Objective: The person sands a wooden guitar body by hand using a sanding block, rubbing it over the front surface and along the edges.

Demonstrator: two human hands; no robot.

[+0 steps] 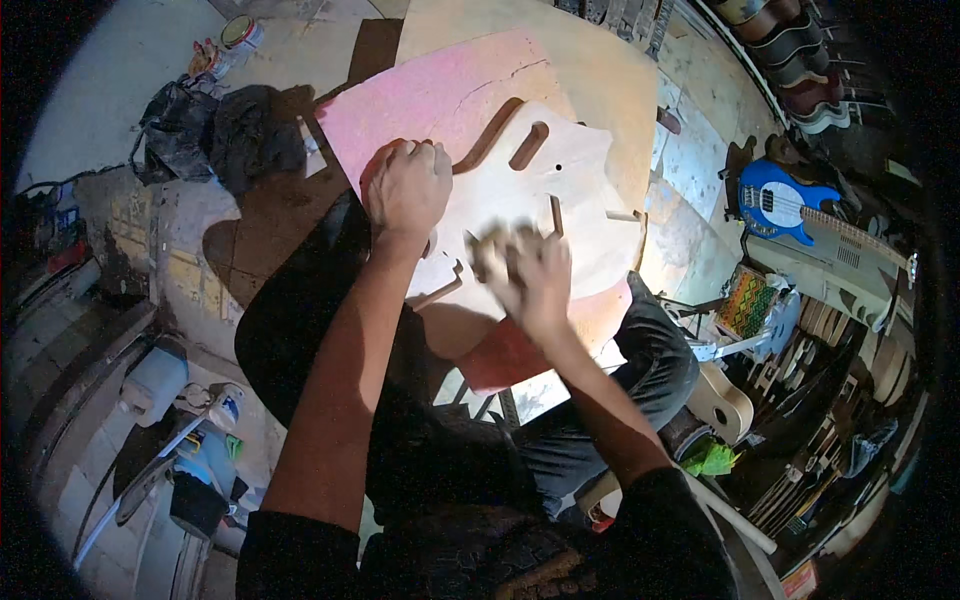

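An unfinished pale wooden guitar body (pixel 560 190) with routed slots lies on a pink pad (pixel 440 95) across my lap. My left hand (pixel 408 188) grips the body's upper left edge, fingers curled over it. My right hand (pixel 525 270) presses a small brownish piece, likely sandpaper, onto the wood's face. That hand is blurred, so the piece's exact shape is unclear.
A larger plywood sheet (pixel 610 60) lies under the pad. A blue electric bass (pixel 780 205) stands at the right among wooden guitar parts (pixel 725 400). Dark rags (pixel 215 130) and a can (pixel 240 35) lie on the floor upper left; power tools (pixel 195 450) at lower left.
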